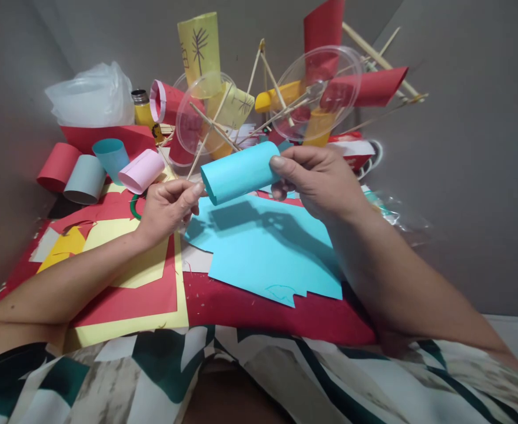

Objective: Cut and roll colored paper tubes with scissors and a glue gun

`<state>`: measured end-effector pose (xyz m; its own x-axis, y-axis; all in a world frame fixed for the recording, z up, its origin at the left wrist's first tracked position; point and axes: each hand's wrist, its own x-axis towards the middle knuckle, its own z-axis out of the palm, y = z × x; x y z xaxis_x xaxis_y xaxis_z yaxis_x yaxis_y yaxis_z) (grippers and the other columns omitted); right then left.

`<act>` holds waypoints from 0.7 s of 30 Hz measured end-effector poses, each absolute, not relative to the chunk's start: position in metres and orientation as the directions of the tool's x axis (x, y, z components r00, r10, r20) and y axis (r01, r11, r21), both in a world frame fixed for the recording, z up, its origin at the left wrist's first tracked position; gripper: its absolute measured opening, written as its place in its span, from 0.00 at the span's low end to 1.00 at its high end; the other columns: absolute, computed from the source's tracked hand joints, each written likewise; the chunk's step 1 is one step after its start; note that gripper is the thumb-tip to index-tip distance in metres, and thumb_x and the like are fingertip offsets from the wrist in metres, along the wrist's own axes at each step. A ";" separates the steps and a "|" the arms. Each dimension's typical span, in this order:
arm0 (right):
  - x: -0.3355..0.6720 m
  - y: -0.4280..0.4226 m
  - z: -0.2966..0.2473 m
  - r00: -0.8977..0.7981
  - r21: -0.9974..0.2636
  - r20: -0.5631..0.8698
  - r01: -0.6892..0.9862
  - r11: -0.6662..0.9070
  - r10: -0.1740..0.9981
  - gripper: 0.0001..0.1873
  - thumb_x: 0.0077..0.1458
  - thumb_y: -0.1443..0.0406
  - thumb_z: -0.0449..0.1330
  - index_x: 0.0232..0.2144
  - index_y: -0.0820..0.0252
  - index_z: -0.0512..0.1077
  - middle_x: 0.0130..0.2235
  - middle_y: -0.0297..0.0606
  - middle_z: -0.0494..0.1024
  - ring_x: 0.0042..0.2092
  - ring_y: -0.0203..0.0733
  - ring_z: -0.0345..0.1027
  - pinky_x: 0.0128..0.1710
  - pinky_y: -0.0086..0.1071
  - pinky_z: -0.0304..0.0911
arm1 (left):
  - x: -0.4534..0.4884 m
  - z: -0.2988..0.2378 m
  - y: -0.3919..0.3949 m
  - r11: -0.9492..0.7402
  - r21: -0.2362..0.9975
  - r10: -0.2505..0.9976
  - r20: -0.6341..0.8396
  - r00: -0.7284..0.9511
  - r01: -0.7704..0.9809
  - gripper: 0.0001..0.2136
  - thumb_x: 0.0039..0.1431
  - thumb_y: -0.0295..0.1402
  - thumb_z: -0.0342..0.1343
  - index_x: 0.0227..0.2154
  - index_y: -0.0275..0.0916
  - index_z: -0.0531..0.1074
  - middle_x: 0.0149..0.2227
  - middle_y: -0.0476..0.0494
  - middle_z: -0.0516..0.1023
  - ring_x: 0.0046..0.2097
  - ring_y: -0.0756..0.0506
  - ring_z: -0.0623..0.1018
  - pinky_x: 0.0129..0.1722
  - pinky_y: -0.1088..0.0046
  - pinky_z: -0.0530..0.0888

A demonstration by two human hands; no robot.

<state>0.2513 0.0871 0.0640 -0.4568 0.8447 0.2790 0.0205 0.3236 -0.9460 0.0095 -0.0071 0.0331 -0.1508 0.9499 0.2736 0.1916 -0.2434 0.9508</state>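
A light blue paper tube (240,172) is held up in front of me, slightly tilted, its right end higher. My right hand (314,179) grips that right end between thumb and fingers. At the lower left end, my left hand (170,206) pinches the tube's edge with thumb and forefinger. Below lies a sheet of light blue paper (268,253) with ragged cut edges and a small drawn outline near its front; the tube and hands cast shadows on it. Beside my left hand, a green ring-shaped handle (135,207) shows partly, the rest hidden.
Red (59,167), grey (85,179), teal (111,160) and pink paper tubes (142,171) stand or lie at left. Behind are a stick structure with clear plastic discs (316,88), a plastic bag (91,94) and a yellow bottle (144,115). Yellow paper (142,274) lies front left.
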 end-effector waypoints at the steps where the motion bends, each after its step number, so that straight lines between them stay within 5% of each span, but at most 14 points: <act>1: 0.250 0.086 0.063 -0.455 -0.948 0.274 0.021 0.318 0.847 0.28 0.43 0.40 0.74 0.23 0.56 0.74 0.17 0.28 0.70 0.20 0.32 0.64 0.20 0.28 0.62 | 0.011 0.032 -0.007 -0.244 0.954 0.950 0.271 -0.154 0.177 0.19 0.55 0.51 0.67 0.28 0.38 0.80 0.19 0.52 0.73 0.18 0.55 0.66 0.18 0.78 0.64; 6: 0.245 0.081 0.059 -0.507 -0.941 0.256 0.064 0.332 0.823 0.29 0.47 0.39 0.71 0.22 0.56 0.74 0.16 0.28 0.69 0.19 0.32 0.63 0.19 0.28 0.57 | 0.018 0.032 -0.011 -0.289 0.935 0.936 0.322 -0.146 0.208 0.15 0.52 0.46 0.71 0.25 0.39 0.78 0.20 0.53 0.70 0.22 0.55 0.64 0.22 0.77 0.64; 12: 0.241 0.079 0.052 -0.536 -0.940 0.236 0.086 0.330 0.811 0.31 0.51 0.37 0.67 0.22 0.58 0.71 0.16 0.29 0.70 0.18 0.31 0.63 0.20 0.28 0.57 | 0.016 0.031 -0.012 -0.108 0.985 0.985 0.125 -0.121 0.137 0.22 0.54 0.50 0.68 0.18 0.40 0.69 0.15 0.55 0.59 0.18 0.53 0.63 0.20 0.74 0.62; 21: 0.237 0.079 0.047 -0.536 -0.954 0.231 0.038 0.297 0.812 0.31 0.43 0.38 0.72 0.23 0.58 0.74 0.17 0.27 0.68 0.18 0.31 0.63 0.18 0.27 0.57 | 0.009 0.024 -0.004 -0.081 0.996 0.991 0.084 -0.100 0.033 0.22 0.57 0.50 0.67 0.19 0.40 0.68 0.15 0.55 0.63 0.18 0.54 0.63 0.21 0.75 0.64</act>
<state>0.2374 0.0789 0.0473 -0.5361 0.8119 0.2312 0.0381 0.2969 -0.9541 0.0087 -0.0045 0.0239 -0.0997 0.9914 0.0844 0.0332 -0.0815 0.9961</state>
